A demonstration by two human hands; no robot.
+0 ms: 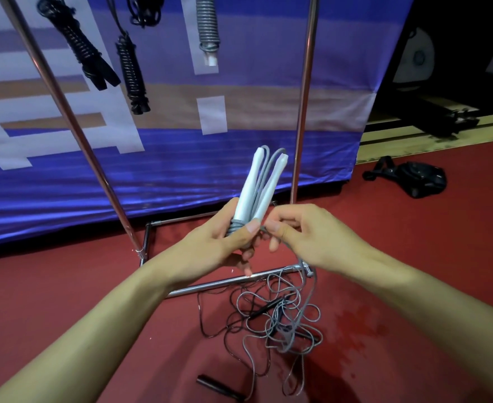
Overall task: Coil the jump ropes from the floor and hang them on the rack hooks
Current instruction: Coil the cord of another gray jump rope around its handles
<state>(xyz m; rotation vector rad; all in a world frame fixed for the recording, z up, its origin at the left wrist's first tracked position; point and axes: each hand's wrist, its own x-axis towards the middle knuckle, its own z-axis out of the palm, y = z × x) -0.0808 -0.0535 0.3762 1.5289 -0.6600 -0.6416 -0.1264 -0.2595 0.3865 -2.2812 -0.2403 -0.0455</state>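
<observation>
Both forearms reach up from the bottom edge toward mid-frame. I order the remaining items by size. Blue, white and tan fabric banner point(268, 68): backdrop across the upper frame, hanging down to the dark red mat floor point(65, 286). Chrome tubular rack point(304, 97): two shiny uprights in front of the banner, with base bars lying on the floor behind my hands. Black strapped bag point(413, 178): on the floor at right, well apart from the rack. Tangled heap of grey and black jump-rope cord point(280, 324): loose on the floor just in front of the rack base, with a black handle point(220, 388) lying near the bottom edge. Left hand point(225, 242): fingers and thumb clamped round the lower ends of the two white plastic jump-rope handles point(256, 184), which stand upright and side by side; a few turns of grey cord point(235, 226) circle them just above the thumb. Right hand point(300, 234): thumb and forefinger pinch the same grey cord just beside the handles; the cord then drops to the heap. Coiled ropes point(130, 71): two black bundles and one grey bundle point(209, 27) hang at the top of the frame; their hooks lie out of view.
</observation>
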